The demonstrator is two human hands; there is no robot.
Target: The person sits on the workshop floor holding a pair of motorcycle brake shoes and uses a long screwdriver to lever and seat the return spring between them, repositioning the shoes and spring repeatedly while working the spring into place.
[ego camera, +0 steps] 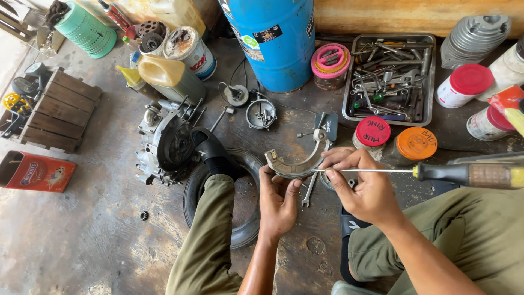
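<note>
I sit on the floor holding a curved grey brake shoe (297, 164) up in front of me. My left hand (278, 199) grips its lower arc from below. My right hand (360, 186) pinches the shoe's right end together with the thin shaft of a long screwdriver (469, 175). The screwdriver's black and yellow handle lies out to the right above my knee. Its tip sits at the shoe, under my fingers.
A small engine (164, 142) and a black tyre (245, 224) lie by my left leg, and a wrench (308, 191) lies under the shoe. Behind stand a blue drum (273, 38), a metal tool tray (431, 82), lidded jars (373, 131), a yellow jug (169, 74) and a wooden crate (60, 109).
</note>
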